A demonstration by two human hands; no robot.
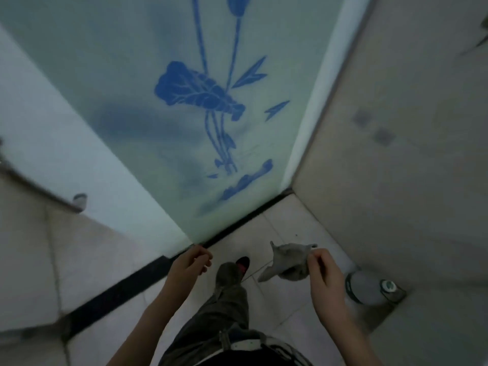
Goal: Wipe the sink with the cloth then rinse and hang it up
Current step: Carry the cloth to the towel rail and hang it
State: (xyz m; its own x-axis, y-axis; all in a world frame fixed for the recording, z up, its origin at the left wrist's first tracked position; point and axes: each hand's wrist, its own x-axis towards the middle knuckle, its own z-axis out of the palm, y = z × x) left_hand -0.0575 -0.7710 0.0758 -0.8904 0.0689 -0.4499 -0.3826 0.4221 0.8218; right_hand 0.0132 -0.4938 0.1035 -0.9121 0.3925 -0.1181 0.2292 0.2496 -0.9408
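A crumpled grey cloth (286, 261) hangs in the air at lower right, pinched by the fingertips of my right hand (323, 270). My left hand (188, 262) is held out at lower centre, fingers loosely curled and holding nothing, near the bottom edge of the frosted glass door. The sink is out of sight. My leg and shoe show between the two hands, over the tiled floor.
A frosted glass door (163, 133) with a blue lotus print fills the middle, with a black threshold strip (126, 286) at its base. A beige tiled wall (396, 154) stands on the right. A round metal fixture (369, 286) sits on the floor at lower right.
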